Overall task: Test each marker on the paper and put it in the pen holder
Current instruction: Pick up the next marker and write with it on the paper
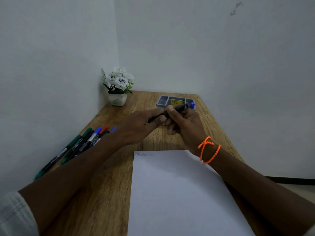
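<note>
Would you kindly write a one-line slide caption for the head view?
Both hands, left and right, hold a black marker above the wooden desk, between the scribbled paper and grey pen holder.

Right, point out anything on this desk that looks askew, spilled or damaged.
Nothing is spilled or broken. The spare markers lie in a loose, uneven heap at the desk's left edge, and the wall has a dark scuff up high. The paper lies flat, with one faint scribble at its top.

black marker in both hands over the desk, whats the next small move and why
Probably pull the cap off: both hands grip the black marker at opposite ends, and it sits above the desk, off the paper. The paper carries only one blue scribble, so this marker looks untested.
</note>
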